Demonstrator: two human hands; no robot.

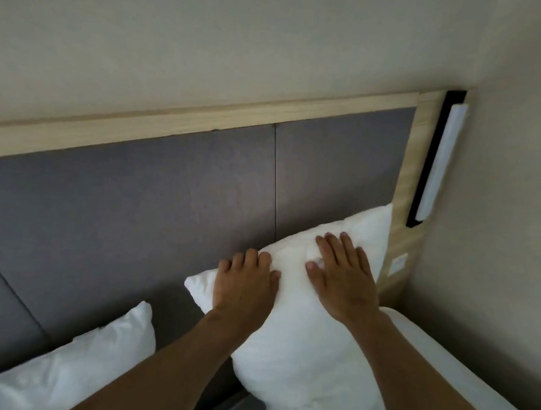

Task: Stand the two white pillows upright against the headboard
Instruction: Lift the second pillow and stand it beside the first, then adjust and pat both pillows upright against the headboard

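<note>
**Both hands on right pillow at headboard**

Left hand (244,289) lies palm-down on the upper edge of the right pillow (296,347). Its grip is partly curled, fingers bent over the pillow's top, bunching the cloth; whether the thumb is pinching underneath cannot be told.

Right hand (342,276) lies just right of the left hand, flat on the same pillow. Its grip is spread, fingers splayed and pressing into the filling, holding nothing.

The pillow under both hands stands tilted, its top edge leaning on the grey headboard (169,193), one corner poking up beyond the right hand's fingertips, close to the wooden frame (405,180). Its lower part drops toward the mattress (461,371), below the right wrist.

Left pillow (66,372) lies well left of the left forearm, apart from both hands, a corner raised against the headboard.

Wall lamp (440,160) is mounted up and right of the right hand, on the frame.
</note>
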